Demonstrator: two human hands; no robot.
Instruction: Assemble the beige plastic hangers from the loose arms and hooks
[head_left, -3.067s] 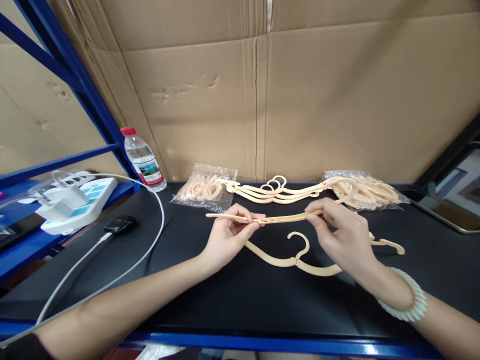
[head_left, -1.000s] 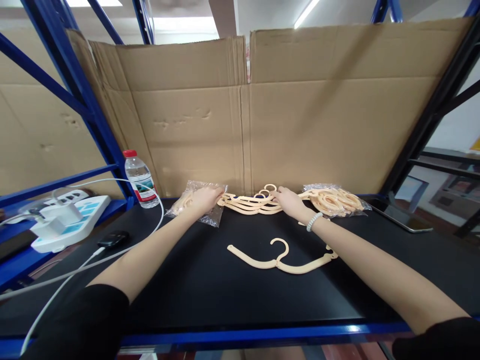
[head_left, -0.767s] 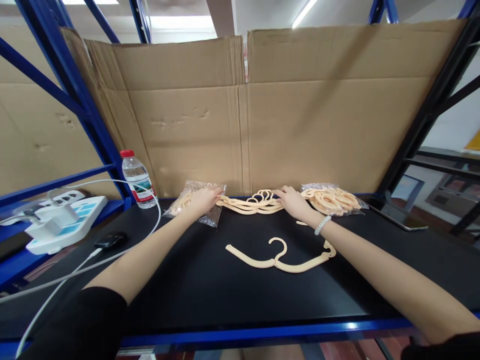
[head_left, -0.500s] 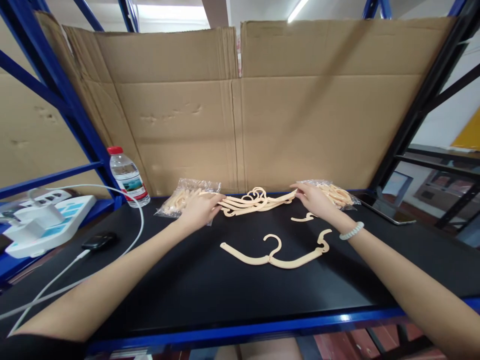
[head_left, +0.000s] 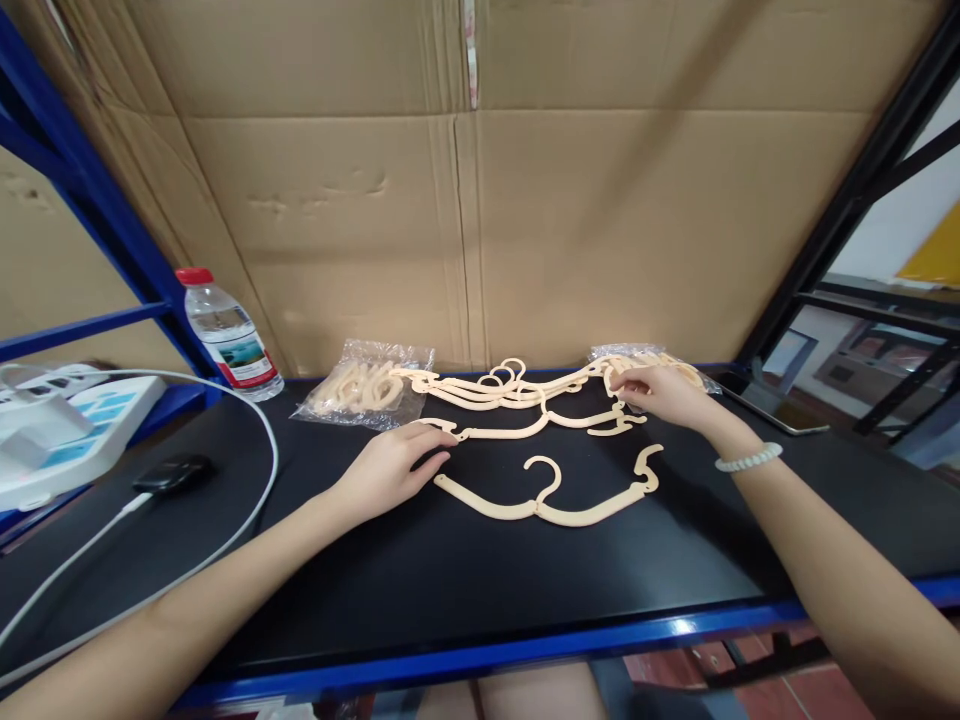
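A cream folding clothes hanger lies across the table, in front of a pile of similar hangers. My left hand has its thumb and fingers closed at this hanger's left end. At its right end, my right hand pinches the hooked end piece. Closer to me lies another hanger, unfolded, with an end piece on its right arm and none on its left. A loose end piece rests below my right hand.
Clear plastic bags of cream hanger parts lie at the back, one left and one right, partly behind my hand. A water bottle, power strip, white cable and black device are left. A phone-like slab lies right.
One hanger has come toward me off the pile, with both hands at its ends. My left hand moved nearer and my right hand slightly outward. The view has tilted down.
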